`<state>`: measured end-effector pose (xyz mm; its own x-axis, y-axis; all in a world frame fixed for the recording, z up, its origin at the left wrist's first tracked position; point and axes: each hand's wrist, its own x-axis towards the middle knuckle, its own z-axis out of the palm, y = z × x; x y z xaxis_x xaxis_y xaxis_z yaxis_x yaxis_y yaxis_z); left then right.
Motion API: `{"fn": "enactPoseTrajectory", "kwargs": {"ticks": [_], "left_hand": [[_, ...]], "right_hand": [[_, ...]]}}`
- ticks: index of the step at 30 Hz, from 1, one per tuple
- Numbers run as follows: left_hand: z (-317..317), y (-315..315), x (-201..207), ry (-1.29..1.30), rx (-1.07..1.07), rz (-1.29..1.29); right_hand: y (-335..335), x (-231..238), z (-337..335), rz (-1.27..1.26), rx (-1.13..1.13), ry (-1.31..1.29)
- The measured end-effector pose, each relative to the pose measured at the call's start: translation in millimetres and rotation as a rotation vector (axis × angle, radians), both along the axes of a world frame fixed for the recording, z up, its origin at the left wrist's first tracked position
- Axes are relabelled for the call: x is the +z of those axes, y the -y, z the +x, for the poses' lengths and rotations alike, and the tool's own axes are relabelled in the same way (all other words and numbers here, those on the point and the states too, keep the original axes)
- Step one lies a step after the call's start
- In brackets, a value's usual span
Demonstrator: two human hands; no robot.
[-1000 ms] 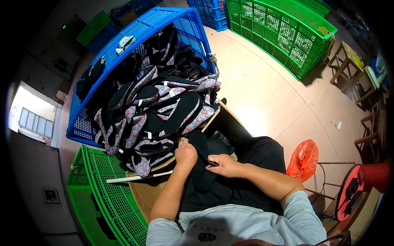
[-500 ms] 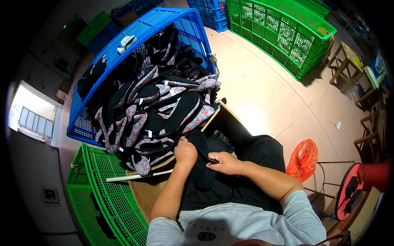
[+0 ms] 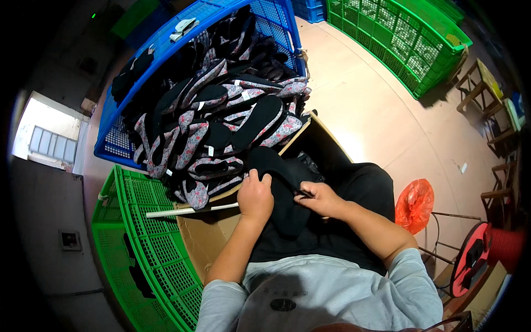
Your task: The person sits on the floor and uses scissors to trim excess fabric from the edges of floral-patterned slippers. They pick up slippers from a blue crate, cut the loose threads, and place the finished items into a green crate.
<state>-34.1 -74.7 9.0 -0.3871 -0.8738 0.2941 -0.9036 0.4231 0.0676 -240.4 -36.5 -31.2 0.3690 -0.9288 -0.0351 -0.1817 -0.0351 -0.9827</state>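
My left hand [image 3: 256, 197] is closed on the edge of a black slipper [image 3: 289, 216], which lies over my lap with its dark sole side up. On the slipper's other side, my right hand [image 3: 322, 200] grips a small dark tool [image 3: 303, 193], its tip against or just above the slipper; its exact kind is unclear. Beyond my hands rises a heap of slippers [image 3: 257, 122] with black soles and grey-and-red floral sides, several bearing small white tags. The heap spills out of a tipped blue plastic crate [image 3: 298, 55].
A cardboard box [image 3: 193, 238] and a white rod [image 3: 191, 211] sit by my left arm, beside a green crate [image 3: 155, 243]. On the right are an orange plastic bag [image 3: 415, 206], a red spool [image 3: 470, 257] and wooden stools [image 3: 475, 88]. Another green crate [image 3: 398, 47] stands farther off.
My view has shifted, so the scene sits higher and slightly right. Both hands keep hold, and the slipper lies in nearly the same pose between them.
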Motion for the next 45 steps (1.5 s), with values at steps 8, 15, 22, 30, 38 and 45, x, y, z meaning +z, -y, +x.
{"fn": "enactPoseTrajectory", "kwargs": {"ticks": [8,15,22,30,38,45], "left_hand": [[50.9,-4.7,-2.2,-1.297,0.331,0.288],[44.4,-5.0,-15.1,-2.418,-0.008,1.04],[23.9,-16.2,5.9,-2.367,-0.367,1.048],[16.6,-17.7,12.6,-2.322,0.064,0.761],[22.9,-12.3,1.9,-2.271,0.276,0.748],[31.0,-6.0,2.2,-2.287,0.364,0.707]], "right_hand": [[5.8,2.7,-14.1,0.142,-0.184,0.138],[4.7,5.0,-15.2,0.292,-0.115,0.398],[4.8,9.5,-18.6,0.383,-0.026,0.438],[5.1,10.9,-9.2,0.312,-0.049,0.419],[-0.9,15.0,-21.7,0.06,0.064,0.551],[-13.9,24.7,-23.1,-0.246,0.046,0.198]]}}
